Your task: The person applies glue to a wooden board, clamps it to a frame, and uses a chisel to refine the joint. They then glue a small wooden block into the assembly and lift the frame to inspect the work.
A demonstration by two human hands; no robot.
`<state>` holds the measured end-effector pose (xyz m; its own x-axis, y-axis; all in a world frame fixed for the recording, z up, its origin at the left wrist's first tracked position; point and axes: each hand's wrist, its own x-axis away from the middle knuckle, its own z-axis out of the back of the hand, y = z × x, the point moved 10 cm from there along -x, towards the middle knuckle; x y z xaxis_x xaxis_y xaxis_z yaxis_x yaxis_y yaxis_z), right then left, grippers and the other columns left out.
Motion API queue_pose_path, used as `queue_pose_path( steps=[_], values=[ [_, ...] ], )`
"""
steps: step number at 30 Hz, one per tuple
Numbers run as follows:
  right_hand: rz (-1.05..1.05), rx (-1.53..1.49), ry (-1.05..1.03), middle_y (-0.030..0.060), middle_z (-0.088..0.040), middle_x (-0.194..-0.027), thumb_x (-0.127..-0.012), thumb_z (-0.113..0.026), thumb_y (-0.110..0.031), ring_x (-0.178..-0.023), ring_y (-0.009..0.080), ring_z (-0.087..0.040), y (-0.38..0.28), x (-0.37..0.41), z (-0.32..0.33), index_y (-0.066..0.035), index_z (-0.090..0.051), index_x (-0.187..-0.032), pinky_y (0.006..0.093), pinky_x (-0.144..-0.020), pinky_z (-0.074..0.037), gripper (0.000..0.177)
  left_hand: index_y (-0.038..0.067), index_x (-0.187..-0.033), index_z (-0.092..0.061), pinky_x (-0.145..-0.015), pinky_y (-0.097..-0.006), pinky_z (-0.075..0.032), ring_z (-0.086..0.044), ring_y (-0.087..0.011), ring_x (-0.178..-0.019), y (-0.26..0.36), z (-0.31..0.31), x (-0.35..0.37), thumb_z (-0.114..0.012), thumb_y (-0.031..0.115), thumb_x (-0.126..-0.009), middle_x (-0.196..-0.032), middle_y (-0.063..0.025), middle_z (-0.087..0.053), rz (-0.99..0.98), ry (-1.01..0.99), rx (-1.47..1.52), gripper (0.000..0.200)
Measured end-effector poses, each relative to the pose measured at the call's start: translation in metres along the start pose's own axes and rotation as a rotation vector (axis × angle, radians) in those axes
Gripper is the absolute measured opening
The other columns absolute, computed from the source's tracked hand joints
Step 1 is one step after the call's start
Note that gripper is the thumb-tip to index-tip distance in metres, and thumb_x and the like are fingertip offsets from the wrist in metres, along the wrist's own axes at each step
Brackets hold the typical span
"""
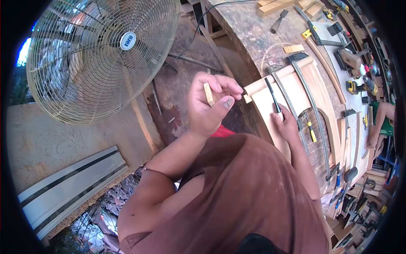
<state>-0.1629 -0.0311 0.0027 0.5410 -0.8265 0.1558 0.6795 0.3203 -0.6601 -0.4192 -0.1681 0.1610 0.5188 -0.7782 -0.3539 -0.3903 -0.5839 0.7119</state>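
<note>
My left hand [213, 101] is raised beside the workbench's edge, curled round a small light wood block [209, 94] that rests against the palm. Lower right of it, my right hand [286, 122] holds a thin dark tool [273, 94], perhaps a pencil or a brush, over a pale wooden panel [264, 111]. Long metal bar clamps [305, 92] lie across the panel and its rounded wood rail [259, 86]. A small clamp with a yellow handle [312, 132] sits beside a curved cutout.
A large wire-caged fan [127, 41] stands at the upper left. On the workbench [253, 29] are a chisel [279, 22], wood offcuts [275, 6] and a yellow-black drill [370, 86]. Another person's bare leg [382, 116] shows at the far right.
</note>
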Motion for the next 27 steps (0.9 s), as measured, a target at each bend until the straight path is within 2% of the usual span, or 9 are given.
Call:
queue_pose_path(
  steps=[3,5,9,11,17,21,27],
  values=[
    [-0.005,0.0,-0.011,0.0194,-0.07,-0.094,-0.089,-0.068,-0.032,-0.08,0.0304,-0.068,-0.001,0.0,0.0,-0.011,-0.058,-0.132,0.0379,-0.075,-0.051,0.049,0.01,-0.101,-0.039,-0.076,-0.0311,-0.05,-0.059,-0.0171,-0.082,0.001,-0.005,-0.003,-0.064,0.0,-0.087,-0.096,-0.0186,-0.064,-0.014,0.002,0.07,0.031],
    [-0.014,0.004,-0.022,0.0198,-0.07,-0.095,-0.089,-0.068,-0.031,-0.083,0.0319,-0.068,0.0,0.0,-0.001,-0.011,-0.058,-0.132,0.0383,-0.077,-0.052,0.049,0.011,-0.099,-0.035,-0.073,-0.0316,-0.048,-0.058,-0.0188,-0.08,0.003,-0.011,-0.006,-0.063,0.001,-0.086,-0.086,-0.0166,-0.063,-0.034,-0.051,0.131,0.033],
    [0.008,0.007,-0.001,0.0203,-0.07,-0.097,-0.089,-0.068,-0.032,-0.088,0.0346,-0.068,-0.002,0.0,0.001,-0.012,-0.057,-0.132,0.0396,-0.079,-0.052,0.049,0.012,-0.096,-0.032,-0.071,-0.0313,-0.046,-0.055,-0.0191,-0.075,0.009,-0.021,-0.01,-0.062,-0.001,-0.086,-0.079,-0.0139,-0.061,-0.108,-0.107,0.14,0.034],
    [-0.055,0.029,-0.046,0.0202,-0.07,-0.1,-0.089,-0.067,-0.033,-0.093,0.0368,-0.068,-0.001,0.001,0.0,-0.014,-0.057,-0.132,0.0409,-0.081,-0.052,0.049,0.013,-0.095,-0.031,-0.071,-0.0314,-0.045,-0.052,-0.0179,-0.072,0.014,-0.023,-0.011,-0.059,-0.003,-0.085,-0.076,-0.0111,-0.059,-0.161,-0.116,0.091,0.034],
    [-0.025,0.019,-0.027,0.0196,-0.07,-0.1,-0.089,-0.067,-0.034,-0.093,0.0373,-0.068,0.003,0.0,-0.001,-0.016,-0.058,-0.132,0.0415,-0.082,-0.052,0.047,0.013,-0.095,-0.03,-0.07,-0.0311,-0.044,-0.052,-0.0168,-0.071,0.023,-0.028,-0.011,-0.053,-0.007,-0.084,-0.075,-0.0096,-0.059,-0.242,-0.16,-0.094,0.033],
    [-0.029,0.023,-0.026,0.0194,-0.07,-0.099,-0.089,-0.067,-0.034,-0.093,0.0375,-0.068,0.0,0.001,0.0,-0.017,-0.058,-0.132,0.0414,-0.082,-0.052,0.047,0.013,-0.095,-0.03,-0.071,-0.0313,-0.044,-0.052,-0.0168,-0.071,0.025,-0.029,-0.011,-0.053,-0.007,-0.084,-0.075,-0.0098,-0.06,-0.258,-0.16,-0.106,0.033],
    [-0.014,0.022,-0.012,0.0192,-0.07,-0.1,-0.089,-0.068,-0.033,-0.094,0.037,-0.068,-0.003,0.001,0.001,-0.015,-0.058,-0.132,0.0408,-0.082,-0.052,0.047,0.013,-0.097,-0.03,-0.073,-0.0298,-0.047,-0.056,-0.0183,-0.08,0.028,-0.03,-0.011,-0.063,-0.005,-0.085,-0.085,-0.0142,-0.062,-0.274,-0.139,-0.078,0.039]
  ],
)
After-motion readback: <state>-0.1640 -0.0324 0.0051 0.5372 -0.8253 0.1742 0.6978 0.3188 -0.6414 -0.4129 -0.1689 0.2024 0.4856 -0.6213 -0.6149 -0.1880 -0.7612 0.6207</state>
